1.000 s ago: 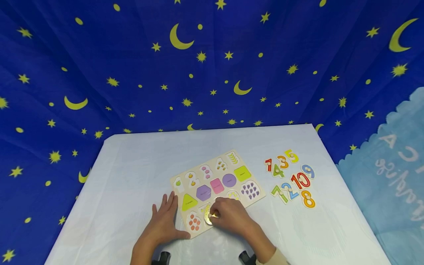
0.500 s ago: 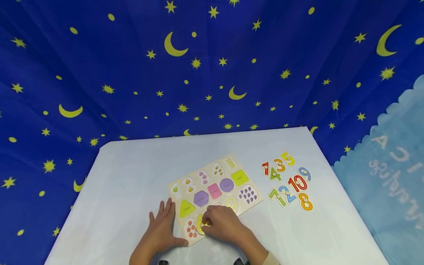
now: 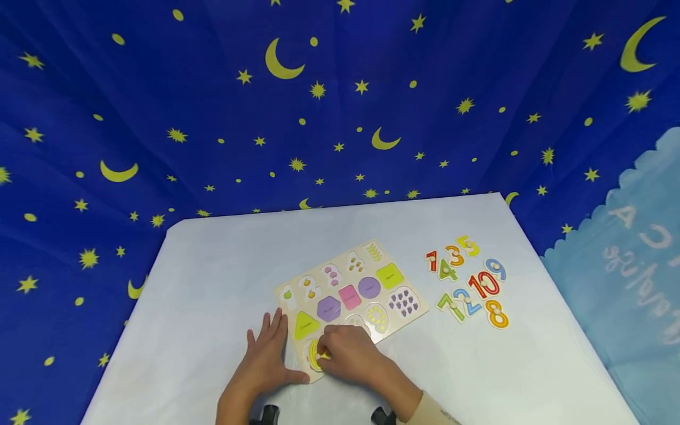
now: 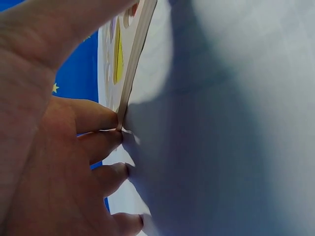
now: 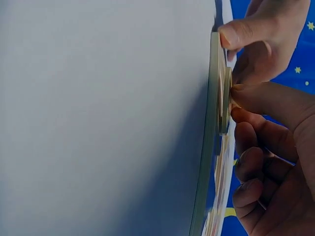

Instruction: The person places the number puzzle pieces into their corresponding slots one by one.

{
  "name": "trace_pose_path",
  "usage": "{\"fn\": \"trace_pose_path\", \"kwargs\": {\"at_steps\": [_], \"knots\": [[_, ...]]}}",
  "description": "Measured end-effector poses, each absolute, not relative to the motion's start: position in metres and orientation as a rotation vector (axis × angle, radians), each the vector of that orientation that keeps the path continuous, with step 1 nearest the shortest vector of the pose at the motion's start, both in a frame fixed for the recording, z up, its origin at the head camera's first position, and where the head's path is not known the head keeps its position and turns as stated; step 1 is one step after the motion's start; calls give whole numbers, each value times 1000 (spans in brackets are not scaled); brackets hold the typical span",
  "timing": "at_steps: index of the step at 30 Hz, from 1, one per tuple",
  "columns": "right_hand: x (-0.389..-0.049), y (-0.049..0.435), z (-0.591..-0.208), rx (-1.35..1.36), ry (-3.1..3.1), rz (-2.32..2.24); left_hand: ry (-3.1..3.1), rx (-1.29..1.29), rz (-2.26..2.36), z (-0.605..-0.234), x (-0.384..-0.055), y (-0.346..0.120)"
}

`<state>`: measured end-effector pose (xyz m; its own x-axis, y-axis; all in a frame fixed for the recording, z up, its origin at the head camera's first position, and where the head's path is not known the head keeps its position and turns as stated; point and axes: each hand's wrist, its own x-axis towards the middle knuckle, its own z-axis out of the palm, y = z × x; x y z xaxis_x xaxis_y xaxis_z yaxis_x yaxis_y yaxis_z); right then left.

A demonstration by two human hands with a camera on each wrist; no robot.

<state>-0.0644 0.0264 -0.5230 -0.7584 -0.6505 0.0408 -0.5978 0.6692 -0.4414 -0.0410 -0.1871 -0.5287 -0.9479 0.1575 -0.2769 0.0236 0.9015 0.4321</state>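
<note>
A pale wooden puzzle board [image 3: 366,317] lies tilted on the white table, with recesses showing pictured fruit and coloured shapes. My left hand [image 3: 265,357] lies along its left side, fingers spread and thumb at the near-left corner. In the left wrist view, fingertips [image 4: 110,118] meet the board's edge. Over the board's near-left recess, my right hand [image 3: 350,355] pinches a yellow number piece [image 3: 312,355] between thumb and fingers. Seen edge-on in the right wrist view, that piece [image 5: 226,101] lies close over the board's face. The right fingers partly hide its digit.
Several knobbed number pieces lie right of the board, among them a red 10 [image 3: 484,285], an orange 8 [image 3: 496,314] and a green 7 [image 3: 450,308]. Dark-blue starry cloth [image 3: 340,106] hangs behind the table [image 3: 223,260]. Two black objects [image 3: 271,414] show at the near edge.
My right hand has slid left across the board with the yellow number piece, from beside the strawberry recess to over it. The left hand stays at the board's side. The head view shifts slightly.
</note>
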Motion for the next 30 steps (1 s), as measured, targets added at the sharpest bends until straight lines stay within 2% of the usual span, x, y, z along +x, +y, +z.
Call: {"fn": "trace_pose_path", "kwargs": {"at_steps": [30], "knots": [[-61,26,-524,-1011,2746,-673,2744,98,620,-532,-43,-183]]}}
